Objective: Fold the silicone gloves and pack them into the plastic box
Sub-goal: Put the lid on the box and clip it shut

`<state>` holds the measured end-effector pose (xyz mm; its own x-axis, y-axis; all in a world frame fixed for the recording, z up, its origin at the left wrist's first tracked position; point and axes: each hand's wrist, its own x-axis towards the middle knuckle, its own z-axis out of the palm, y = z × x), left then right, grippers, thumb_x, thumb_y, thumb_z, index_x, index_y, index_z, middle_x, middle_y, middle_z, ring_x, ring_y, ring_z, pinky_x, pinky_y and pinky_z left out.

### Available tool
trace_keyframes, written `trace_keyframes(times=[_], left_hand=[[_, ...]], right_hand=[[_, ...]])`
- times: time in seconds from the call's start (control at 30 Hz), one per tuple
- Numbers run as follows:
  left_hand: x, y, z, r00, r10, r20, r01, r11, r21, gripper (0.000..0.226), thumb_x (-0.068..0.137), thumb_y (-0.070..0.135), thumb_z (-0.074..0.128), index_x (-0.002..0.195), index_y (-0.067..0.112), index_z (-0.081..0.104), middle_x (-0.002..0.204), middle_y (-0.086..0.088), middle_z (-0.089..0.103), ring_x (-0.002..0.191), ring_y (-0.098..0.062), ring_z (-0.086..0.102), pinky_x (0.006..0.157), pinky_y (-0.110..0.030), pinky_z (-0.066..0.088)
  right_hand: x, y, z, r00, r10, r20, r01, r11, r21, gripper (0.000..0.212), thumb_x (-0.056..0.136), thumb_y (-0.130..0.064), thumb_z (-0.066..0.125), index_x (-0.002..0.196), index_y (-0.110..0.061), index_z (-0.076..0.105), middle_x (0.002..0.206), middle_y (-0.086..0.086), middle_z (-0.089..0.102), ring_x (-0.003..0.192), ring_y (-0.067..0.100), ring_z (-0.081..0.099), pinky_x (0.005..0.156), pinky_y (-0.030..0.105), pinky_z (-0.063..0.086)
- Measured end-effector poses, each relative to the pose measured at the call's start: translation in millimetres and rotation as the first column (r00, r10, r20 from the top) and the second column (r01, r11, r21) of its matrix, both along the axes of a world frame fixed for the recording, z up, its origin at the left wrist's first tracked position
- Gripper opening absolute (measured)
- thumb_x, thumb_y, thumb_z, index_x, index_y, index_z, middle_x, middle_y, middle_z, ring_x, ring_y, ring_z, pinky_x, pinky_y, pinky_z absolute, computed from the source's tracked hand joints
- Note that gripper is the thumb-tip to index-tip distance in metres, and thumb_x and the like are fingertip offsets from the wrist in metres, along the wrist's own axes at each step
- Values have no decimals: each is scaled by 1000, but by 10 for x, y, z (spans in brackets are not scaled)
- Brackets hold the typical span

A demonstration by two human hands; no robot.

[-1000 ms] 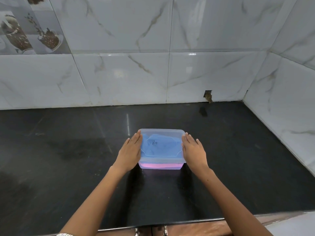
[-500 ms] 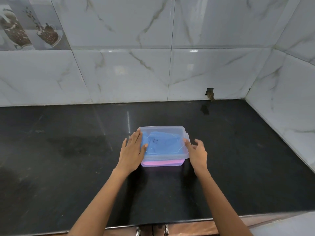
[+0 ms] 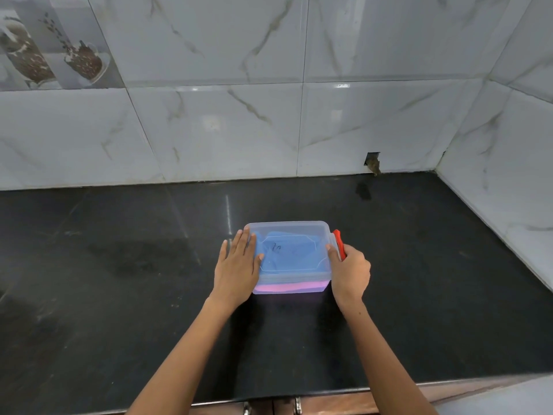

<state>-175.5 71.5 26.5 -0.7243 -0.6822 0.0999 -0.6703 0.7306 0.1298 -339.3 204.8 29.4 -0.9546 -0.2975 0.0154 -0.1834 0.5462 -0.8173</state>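
A clear plastic box with its translucent lid on stands in the middle of the black counter. Through the lid I see a folded blue glove; a pink glove shows through the front wall beneath it. My left hand lies flat, fingers spread, on the lid's left edge. My right hand grips the red latch clip on the box's right side, thumb on the lid.
The black stone counter runs to marble-tiled walls at the back and right. A small hole in the tile sits at the back right corner. The counter's front edge and cabinet handles lie below.
My right hand slid off the lid's side and took hold of the red latch, which now stands swung out. My left hand moved further onto the lid.
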Motion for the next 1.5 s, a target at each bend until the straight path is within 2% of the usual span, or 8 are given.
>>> trace_keyframes(times=[0.23, 0.3, 0.4, 0.57, 0.7, 0.83, 1.0, 1.5], left_hand=[[3, -25, -36, 999, -8, -42, 10, 998, 62, 57, 101, 39, 16, 151, 16, 2, 160, 1, -7, 147, -16, -5, 117, -40, -6], [5, -27, -47, 998, -3, -65, 10, 995, 103, 57, 101, 39, 18, 151, 17, 2, 160, 0, -7, 147, -17, -6, 116, -44, -6], [-11, -12, -75, 979, 99, -180, -45, 957, 285, 60, 100, 41, 25, 151, 22, -2, 160, -5, -4, 147, -22, -6, 116, -48, -6], [-27, 51, -103, 738, 558, -379, 23, 540, 841, 71, 98, 45, 37, 150, 17, -3, 154, -4, 28, 140, -28, 30, 117, -47, 20], [-104, 181, -113, 473, 789, -392, 83, 403, 912, 59, 94, 38, 52, 141, 9, 31, 133, -11, 51, 115, -27, 56, 99, -47, 49], [-95, 196, -87, 349, 793, -499, -25, 541, 841, 68, 84, 28, 69, 140, 7, 36, 121, 0, 48, 103, -13, 54, 92, -34, 51], [-93, 216, -46, 468, 581, -666, -97, 782, 615, 47, 88, 16, 65, 132, 9, 51, 106, 9, 52, 99, -11, 54, 84, -24, 45], [-115, 291, -33, 460, 452, -764, -149, 888, 435, 38, 89, 2, 57, 125, 10, 60, 101, 1, 70, 81, -5, 59, 72, -13, 47]], right_hand=[[25, -31, 49, 972, 100, -211, -16, 929, 370, 32, 98, -34, 44, 84, -10, 60, 72, 4, 63, 64, 18, 62, 59, 28, 51], [40, -32, 29, 950, 153, -274, -40, 924, 380, 24, 99, -24, 43, 106, -10, 60, 90, 8, 69, 84, 22, 68, 87, 35, 54], [42, -21, -66, 845, 353, -402, -134, 867, 480, 49, 95, -4, 39, 143, -10, 32, 150, 9, 35, 139, 20, 33, 117, 40, 15], [51, -21, -86, 795, 473, -379, -191, 789, 584, 49, 100, -14, 28, 148, -12, 18, 160, 4, 5, 147, 17, 0, 118, 43, 3], [46, -12, -69, 793, 484, -371, -192, 775, 602, 50, 99, -11, 29, 147, -11, 18, 160, 4, 5, 147, 18, 1, 117, 44, 4], [53, -15, -62, 798, 478, -366, -194, 779, 596, 52, 97, -8, 30, 148, -12, 17, 160, 4, 5, 147, 18, 1, 117, 43, 3], [55, -12, -62, 798, 470, -377, -189, 790, 583, 54, 96, -5, 29, 148, -13, 17, 160, 3, 5, 147, 17, 1, 117, 42, 3], [81, -25, -40, 798, 466, -382, -192, 798, 572, 57, 94, -3, 34, 148, -13, 17, 159, 4, 9, 146, 18, 7, 117, 40, 4]])
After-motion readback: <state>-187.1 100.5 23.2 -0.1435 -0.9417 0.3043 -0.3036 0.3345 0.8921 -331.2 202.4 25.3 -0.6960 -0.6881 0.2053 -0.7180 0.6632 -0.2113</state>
